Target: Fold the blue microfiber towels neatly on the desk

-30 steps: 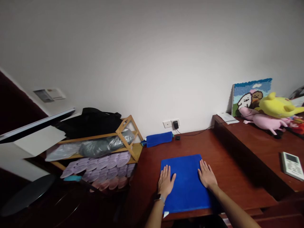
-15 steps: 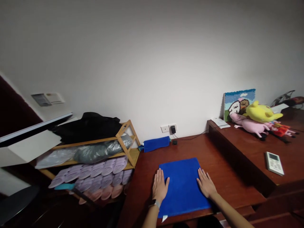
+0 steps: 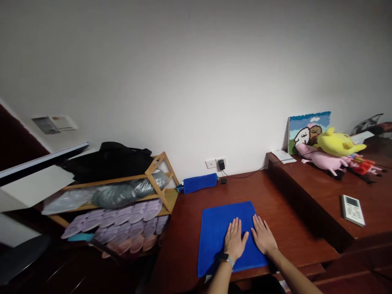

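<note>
A flat blue towel (image 3: pixel 216 237) lies folded on the reddish-brown wooden desk (image 3: pixel 183 245), near the desk's front edge. My left hand (image 3: pixel 234 240) rests palm down on the towel's middle, fingers spread, with a dark watch on the wrist. My right hand (image 3: pixel 263 234) lies flat on the towel close beside it, near the towel's right edge. Neither hand grips anything. A small white corner of something pokes out under the towel's near edge.
A rolled blue cloth (image 3: pixel 199 183) and a small black object (image 3: pixel 223 181) lie against the wall under a plugged-in charger (image 3: pixel 221 164). A bamboo rack (image 3: pixel 159 179) holds lilac slippers and bags. A raised wooden level at right bears plush toys and a white remote (image 3: pixel 353 210).
My left hand has slid right across the towel, moving close to my right hand. The view has shifted slightly, and the towel sits a little further left in the frame.
</note>
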Tool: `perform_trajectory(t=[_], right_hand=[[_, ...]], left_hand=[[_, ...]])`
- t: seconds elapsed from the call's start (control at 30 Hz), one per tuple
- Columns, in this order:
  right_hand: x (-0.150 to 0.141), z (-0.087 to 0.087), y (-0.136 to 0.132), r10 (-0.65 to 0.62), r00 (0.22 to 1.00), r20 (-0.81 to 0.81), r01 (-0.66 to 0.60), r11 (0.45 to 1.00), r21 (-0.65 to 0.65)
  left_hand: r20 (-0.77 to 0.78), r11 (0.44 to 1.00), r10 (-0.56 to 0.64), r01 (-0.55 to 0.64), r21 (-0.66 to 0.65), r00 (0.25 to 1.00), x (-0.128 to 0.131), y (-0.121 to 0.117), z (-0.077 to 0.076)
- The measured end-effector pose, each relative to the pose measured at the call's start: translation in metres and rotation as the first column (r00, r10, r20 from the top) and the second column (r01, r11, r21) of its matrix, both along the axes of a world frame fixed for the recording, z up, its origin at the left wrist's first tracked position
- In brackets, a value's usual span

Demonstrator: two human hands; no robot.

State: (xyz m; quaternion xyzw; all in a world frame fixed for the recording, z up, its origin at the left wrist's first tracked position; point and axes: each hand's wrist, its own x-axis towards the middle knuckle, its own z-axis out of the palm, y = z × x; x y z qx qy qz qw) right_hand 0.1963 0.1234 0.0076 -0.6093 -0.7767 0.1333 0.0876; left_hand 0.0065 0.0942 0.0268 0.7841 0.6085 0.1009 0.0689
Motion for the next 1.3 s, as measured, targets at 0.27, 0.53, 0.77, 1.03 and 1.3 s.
perform_trajectory(t=[0.27,0.53,0.77,1.03,1.3], right_hand=[[-0.002,-0.003,0.003,-0.018,1.0,-0.023,0.018,1.0,0.021],[0.003,0.004,-0.027,-0.054,0.998,-0.032,0.054,0.999,0.007],[0.009,0.001,-0.055,-0.031,0.999,-0.032,0.031,1.0,-0.005],[0.009,-0.001,-0.054,-0.016,0.999,-0.046,0.018,0.999,0.031],[0.009,0.0,-0.055,-0.026,0.999,-0.026,0.027,0.999,0.022]], left_hand=[[-0.121,0.959,0.279,-0.284,-0.019,0.952,-0.124,-0.052,0.006],[-0.115,0.949,0.314,-0.314,0.018,0.942,-0.141,-0.064,-0.002],[-0.125,0.958,0.286,-0.279,0.073,0.95,-0.138,-0.06,0.006],[0.024,0.993,-0.104,0.102,0.063,0.994,0.003,-0.051,0.018],[0.012,0.998,-0.056,0.057,-0.041,0.998,0.008,-0.064,0.003]])
